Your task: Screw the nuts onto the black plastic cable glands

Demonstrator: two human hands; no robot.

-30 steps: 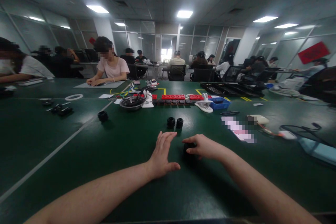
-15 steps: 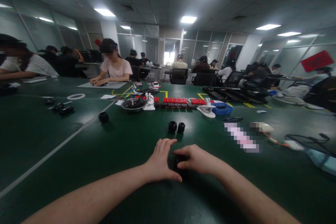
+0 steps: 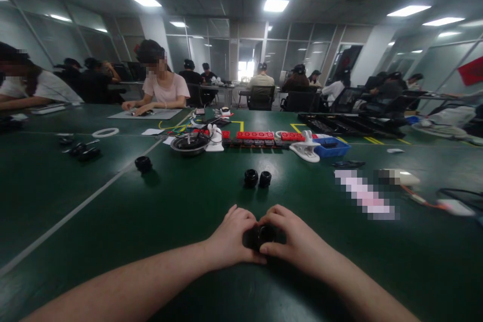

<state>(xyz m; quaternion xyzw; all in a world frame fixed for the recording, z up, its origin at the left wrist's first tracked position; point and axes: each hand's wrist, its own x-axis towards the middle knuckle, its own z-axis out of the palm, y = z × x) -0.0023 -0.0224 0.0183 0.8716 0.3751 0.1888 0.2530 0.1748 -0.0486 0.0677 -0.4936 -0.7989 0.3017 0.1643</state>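
Observation:
Both hands meet low in the centre of the head view, around a black cylindrical part (image 3: 267, 234) on the green table. My right hand (image 3: 292, 234) curls round the part, its thumb and fingers on either side. My left hand (image 3: 234, 236) cups the left side, fingers bent and thumb beneath; its fingertips nearly touch those of my right hand. Just beyond stand two black ring-shaped parts, a larger one (image 3: 251, 178) and a smaller one (image 3: 265, 178). Another black part (image 3: 143, 163) lies farther left.
Across the table (image 3: 196, 186) are red blocks (image 3: 254, 135), a round metal dish (image 3: 188, 151), a white clamp (image 3: 306, 151) and a blue bin (image 3: 332, 147). Several black parts lie at left. A person (image 3: 162, 85) sits at the far side.
My left hand has closed in toward the black part and my right hand. The fingers of both hands are now round it. The view has shifted slightly.

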